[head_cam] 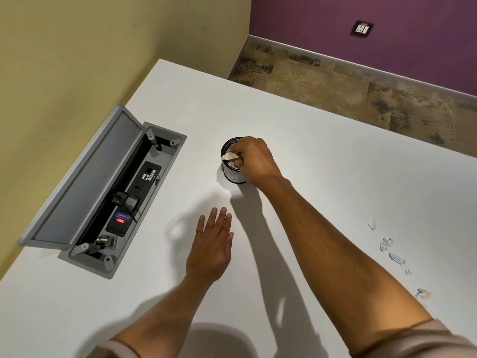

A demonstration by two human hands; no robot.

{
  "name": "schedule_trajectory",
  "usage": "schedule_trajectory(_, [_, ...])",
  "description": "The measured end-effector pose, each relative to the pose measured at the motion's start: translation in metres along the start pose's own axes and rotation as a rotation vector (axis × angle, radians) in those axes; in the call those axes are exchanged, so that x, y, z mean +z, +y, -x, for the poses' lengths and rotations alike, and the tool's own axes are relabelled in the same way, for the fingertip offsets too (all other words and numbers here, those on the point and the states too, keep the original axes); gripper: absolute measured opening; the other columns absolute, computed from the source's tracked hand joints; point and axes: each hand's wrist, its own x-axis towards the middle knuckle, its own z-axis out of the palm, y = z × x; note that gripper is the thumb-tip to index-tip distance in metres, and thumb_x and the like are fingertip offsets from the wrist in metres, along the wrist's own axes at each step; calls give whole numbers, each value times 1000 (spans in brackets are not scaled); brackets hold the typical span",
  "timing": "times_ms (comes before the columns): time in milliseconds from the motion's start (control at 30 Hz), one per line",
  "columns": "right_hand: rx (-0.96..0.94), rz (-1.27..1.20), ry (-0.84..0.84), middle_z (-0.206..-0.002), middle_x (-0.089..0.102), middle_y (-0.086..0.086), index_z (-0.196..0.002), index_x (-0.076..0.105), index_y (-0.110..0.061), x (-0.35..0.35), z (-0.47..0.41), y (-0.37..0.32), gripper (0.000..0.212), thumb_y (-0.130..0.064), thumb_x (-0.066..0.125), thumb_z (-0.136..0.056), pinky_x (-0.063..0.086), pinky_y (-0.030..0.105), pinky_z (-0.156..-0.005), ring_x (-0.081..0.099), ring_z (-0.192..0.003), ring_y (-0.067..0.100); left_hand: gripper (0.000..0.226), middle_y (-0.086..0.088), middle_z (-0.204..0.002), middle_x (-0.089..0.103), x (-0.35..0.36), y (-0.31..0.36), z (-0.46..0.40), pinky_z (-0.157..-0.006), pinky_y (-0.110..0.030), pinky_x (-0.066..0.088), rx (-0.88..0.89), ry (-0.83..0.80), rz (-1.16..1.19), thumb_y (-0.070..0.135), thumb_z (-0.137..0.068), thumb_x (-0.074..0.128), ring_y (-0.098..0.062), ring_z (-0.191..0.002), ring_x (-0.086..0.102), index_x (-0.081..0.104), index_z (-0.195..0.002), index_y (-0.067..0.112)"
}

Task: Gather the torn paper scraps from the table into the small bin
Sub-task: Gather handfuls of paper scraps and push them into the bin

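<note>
Head cam: right hand pinched a scrap over the bin to drop it; left hand lay flat, fingers straight, on the worktop.

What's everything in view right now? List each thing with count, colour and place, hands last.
small bin: one, dark with a pale side, mid-table, paper already inside
held scrap: one, tan and white, over the bin mouth
paper scraps: about five, white, in a loose line along the table's right side
table: one, white
cable box: one, grey, sunk into the table's left side, lid raised, black power strip with a red light inside
wall socket: one, dark plate, on the purple wall
left hand: fingers straight, flat over the table near the bin
right hand: above the bin, pinches the held scrap
</note>
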Motion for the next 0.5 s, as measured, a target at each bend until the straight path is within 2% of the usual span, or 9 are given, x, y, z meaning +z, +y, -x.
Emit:
schedule_trajectory(100, [-31, -7, 17, -110, 69, 11, -106, 74, -9, -3, 0, 5, 25, -3, 65, -83, 51, 38, -85, 58, -104, 32, 51, -4, -161, 24, 0, 0, 1, -121, -50, 17, -1, 5, -6, 32, -105, 24, -23, -151, 13, 28, -153, 12])
schedule_trajectory(200, [-27, -59, 24, -118, 67, 9, -109, 73, -13, -7, 0, 6, 26, -12, 70, -84, 48, 33, -89, 57, -113, 31, 52, -4, -161, 22, -1, 0, 1, -121, -49, 17, -3, 2, -12, 33, -105, 26, -22, -151, 11, 27, -153, 13])
schedule_trajectory(333, [53, -60, 63, -113, 68, 6, -107, 74, -19, -5, -3, 5, 23, -13, 66, -86, 51, 38, -86, 56, -111, 28, 52, -4, -161, 23, 0, 0, 1, -120, -50, 19, -3, -1, -12, 33, -105, 26, -23, -151, 12, 28, -153, 12])
schedule_trajectory(500, [135, -34, 16, -108, 64, 11, -103, 73, -10, 4, -10, 3, 17, -12, 63, -89, 41, 28, -72, 60, -97, 26, 51, -5, -161, 24, 1, 0, 1, -120, -51, 19, 4, 16, 4, 32, -105, 26, -23, -151, 14, 28, -152, 12])
